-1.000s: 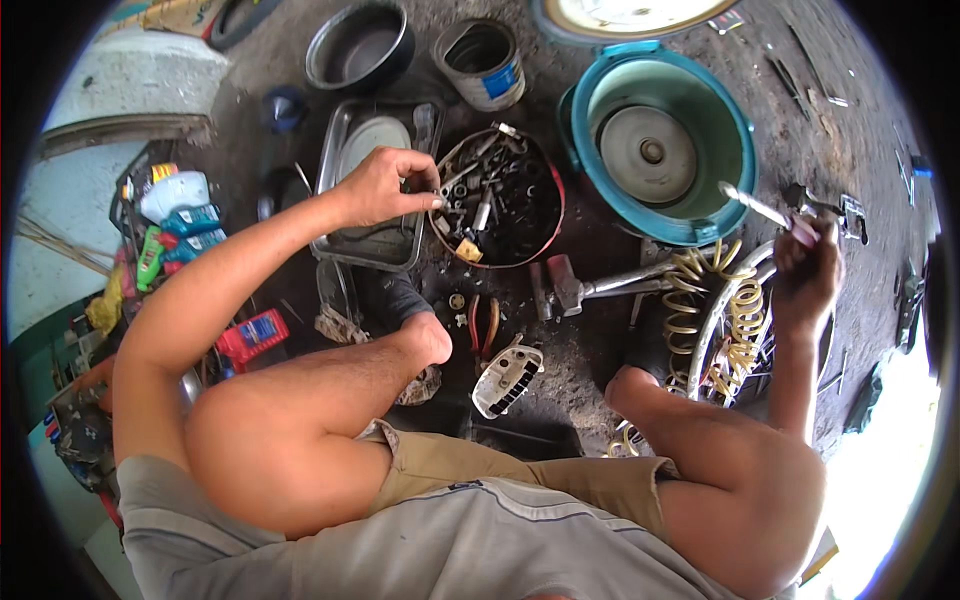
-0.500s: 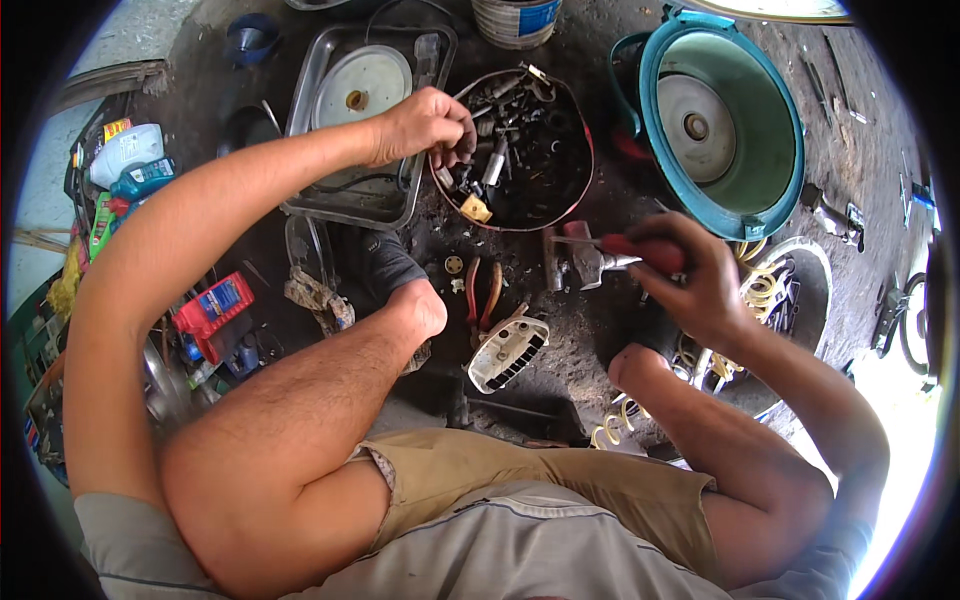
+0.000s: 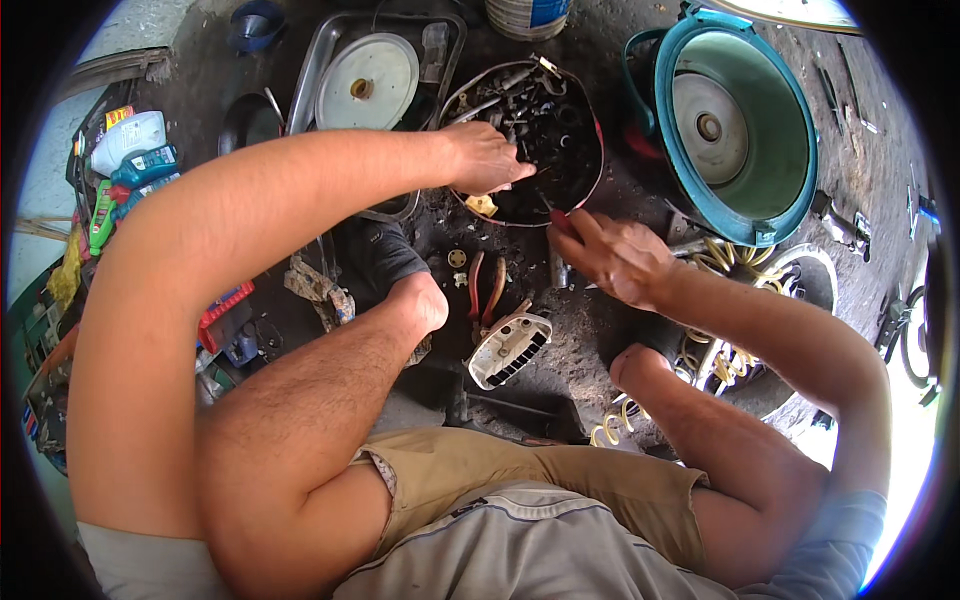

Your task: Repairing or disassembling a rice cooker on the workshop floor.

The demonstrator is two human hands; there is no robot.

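Note:
A round, red-rimmed container [image 3: 597,160] holds dark metal parts, sockets and a yellow piece [image 3: 481,204]. My left hand [image 3: 485,160] is over its left side, index finger reaching inward and the other fingers curled, with whatever they hold hidden. My right hand [image 3: 610,255] grips a red-handled screwdriver [image 3: 563,221] at the container's front edge, its thin shaft angled toward the parts. Red-handled pliers [image 3: 493,285] and a pale cast part [image 3: 509,351] lie between my legs.
A metal tray [image 3: 300,110] with a pale disc [image 3: 367,80] is at left; a teal bucket [image 3: 760,150] at right. A can [image 3: 528,15] stands behind. Bottles [image 3: 130,140] crowd the far left; a coiled yellow hose [image 3: 745,355] lies by my right leg.
My left hand has moved rightward, farther into the container. My right hand has brought the tool from the right side to the container's front edge, turning it inward.

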